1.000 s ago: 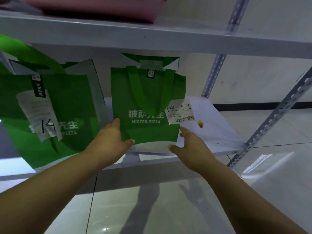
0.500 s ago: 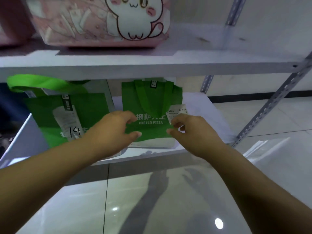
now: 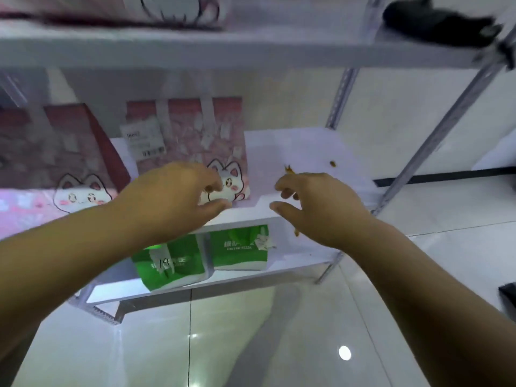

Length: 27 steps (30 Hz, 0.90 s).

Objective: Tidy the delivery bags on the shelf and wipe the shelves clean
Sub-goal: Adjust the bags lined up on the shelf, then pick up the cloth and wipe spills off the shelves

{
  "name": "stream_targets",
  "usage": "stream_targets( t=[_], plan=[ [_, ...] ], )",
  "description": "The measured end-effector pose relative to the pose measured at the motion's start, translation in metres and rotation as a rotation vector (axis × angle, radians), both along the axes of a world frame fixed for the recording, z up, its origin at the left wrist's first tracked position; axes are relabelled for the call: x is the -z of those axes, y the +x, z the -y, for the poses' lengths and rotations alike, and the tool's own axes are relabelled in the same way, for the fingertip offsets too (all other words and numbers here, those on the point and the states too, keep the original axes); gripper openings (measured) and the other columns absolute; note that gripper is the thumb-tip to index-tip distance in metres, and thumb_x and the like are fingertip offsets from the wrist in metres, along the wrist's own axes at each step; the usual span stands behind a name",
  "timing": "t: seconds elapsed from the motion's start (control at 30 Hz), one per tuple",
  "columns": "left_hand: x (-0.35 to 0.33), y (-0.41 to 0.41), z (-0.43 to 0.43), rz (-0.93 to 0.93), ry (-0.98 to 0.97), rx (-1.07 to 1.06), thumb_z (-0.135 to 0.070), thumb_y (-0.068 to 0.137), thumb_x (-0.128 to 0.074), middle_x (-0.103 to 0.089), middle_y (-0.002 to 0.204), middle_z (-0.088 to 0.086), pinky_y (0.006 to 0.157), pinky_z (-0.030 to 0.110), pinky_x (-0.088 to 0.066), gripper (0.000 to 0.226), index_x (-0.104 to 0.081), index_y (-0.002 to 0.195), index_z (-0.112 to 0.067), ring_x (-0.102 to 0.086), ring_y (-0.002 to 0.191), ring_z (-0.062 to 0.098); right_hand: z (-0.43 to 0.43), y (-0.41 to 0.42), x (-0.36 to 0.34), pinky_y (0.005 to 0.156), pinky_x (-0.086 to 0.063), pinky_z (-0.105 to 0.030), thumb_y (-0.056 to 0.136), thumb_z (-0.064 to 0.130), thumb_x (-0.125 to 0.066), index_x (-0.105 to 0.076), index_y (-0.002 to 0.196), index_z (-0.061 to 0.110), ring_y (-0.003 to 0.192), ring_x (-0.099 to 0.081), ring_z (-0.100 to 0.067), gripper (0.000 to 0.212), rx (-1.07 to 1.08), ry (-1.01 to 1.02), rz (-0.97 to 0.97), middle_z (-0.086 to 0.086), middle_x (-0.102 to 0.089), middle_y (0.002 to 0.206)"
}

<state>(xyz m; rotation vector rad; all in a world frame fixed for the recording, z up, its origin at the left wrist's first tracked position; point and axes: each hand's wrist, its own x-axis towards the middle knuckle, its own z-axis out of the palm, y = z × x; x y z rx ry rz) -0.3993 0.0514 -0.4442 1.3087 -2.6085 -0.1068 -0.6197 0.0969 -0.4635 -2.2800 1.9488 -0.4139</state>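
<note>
**Both hands at the middle shelf, by the pink cat bag**

Two pink bags stand upright on the middle shelf (image 3: 301,146). The right pink bag (image 3: 190,141) carries a cartoon white cat low on its front and a white receipt (image 3: 142,141) with a barcode near its top; the print is too blurred to read. The left pink bag (image 3: 55,152) stands just beside it and shows the same cat. Nothing can be seen of what is inside either bag.

The left hand (image 3: 173,196) is in front of the right pink bag's lower right corner, fingers curled at the cat's face and thumb stretched out below. Whether it grips the bag or only nears it cannot be told. The right hand (image 3: 321,205) hangs over the bare right part of the shelf, fingers loosely bent and thumb out, holding nothing. Two small brown stains (image 3: 332,163) mark the shelf behind it.

On the lower shelf (image 3: 296,261) stand two green bags, touching. The right green bag (image 3: 240,255) reads "MISTER PIZZA" under blurred characters and has a crumpled slip (image 3: 264,243) on it. The left green bag (image 3: 173,272) bears a white slip with "14" handwritten. Their contents are hidden.

On the top shelf (image 3: 251,51) sit a blurred pink bag bottom (image 3: 111,9) and a black thing (image 3: 435,20).
</note>
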Motion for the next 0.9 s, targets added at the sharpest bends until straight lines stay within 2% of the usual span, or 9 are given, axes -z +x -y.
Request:
stream_targets(
  t=[0.1,0.23,0.4,0.53,0.63,0.9],
  plan=[
    [-0.067,-0.012,-0.015,0.007,-0.029,-0.011,-0.056,0.083,-0.049,-0.059,0.096,-0.012,0.066,0.028,-0.037,0.031,-0.061,0.098,-0.032,-0.055,0.088,0.015,-0.012,-0.009,-0.068,0.075,-0.050,-0.031,0.090,0.046,-0.053,-0.057,0.118,0.026,0.090,-0.059,-0.012,0.035,-0.014,-0.052,0.003,0.008,-0.065,0.108],
    [-0.138,-0.034,-0.035,-0.045,-0.041,-0.004,-0.056,0.083,-0.049,-0.061,0.097,-0.014,0.061,0.023,-0.040,0.033,-0.064,0.097,-0.030,-0.052,0.080,0.008,-0.028,-0.026,-0.145,0.076,-0.049,-0.030,0.090,0.046,-0.053,-0.057,0.118,0.026,0.090,-0.059,-0.010,0.035,-0.025,-0.135,0.013,0.011,-0.065,0.106],
    [-0.198,-0.062,-0.052,-0.144,-0.069,0.016,-0.058,0.078,-0.045,-0.064,0.096,-0.011,0.077,0.035,-0.049,0.042,-0.066,0.098,-0.027,-0.057,0.085,0.011,-0.041,-0.049,-0.210,0.074,-0.052,-0.034,0.089,0.045,-0.055,-0.059,0.114,0.023,0.089,-0.061,-0.013,0.033,-0.026,-0.224,0.054,0.009,-0.066,0.101],
    [-0.221,-0.076,-0.056,-0.248,-0.069,0.033,-0.059,0.075,-0.044,-0.063,0.085,-0.014,0.073,0.035,-0.051,0.040,-0.066,0.087,-0.028,-0.058,0.080,0.005,-0.045,-0.070,-0.234,0.075,-0.054,-0.037,0.089,0.044,-0.056,-0.060,0.113,0.023,0.086,-0.063,-0.012,0.032,0.004,-0.275,0.100,0.011,-0.067,0.098],
    [-0.228,-0.087,-0.048,-0.293,-0.054,0.054,-0.059,0.075,-0.044,-0.063,0.084,-0.016,0.070,0.033,-0.051,0.036,-0.065,0.085,-0.031,-0.057,0.079,0.000,-0.041,-0.084,-0.240,0.075,-0.055,-0.033,0.088,0.047,-0.055,-0.061,0.113,0.024,0.083,-0.063,-0.006,0.034,0.045,-0.282,0.126,0.015,-0.066,0.096],
    [-0.227,-0.123,0.017,-0.319,-0.029,0.078,-0.055,0.081,-0.052,-0.064,0.090,-0.018,0.073,0.028,-0.050,0.029,-0.066,0.089,-0.031,-0.056,0.084,-0.004,-0.001,-0.124,-0.237,0.073,-0.049,-0.024,0.087,0.045,-0.058,-0.062,0.111,0.025,0.080,-0.058,-0.004,0.031,0.212,-0.285,0.201,0.019,-0.056,0.083]
  ],
)
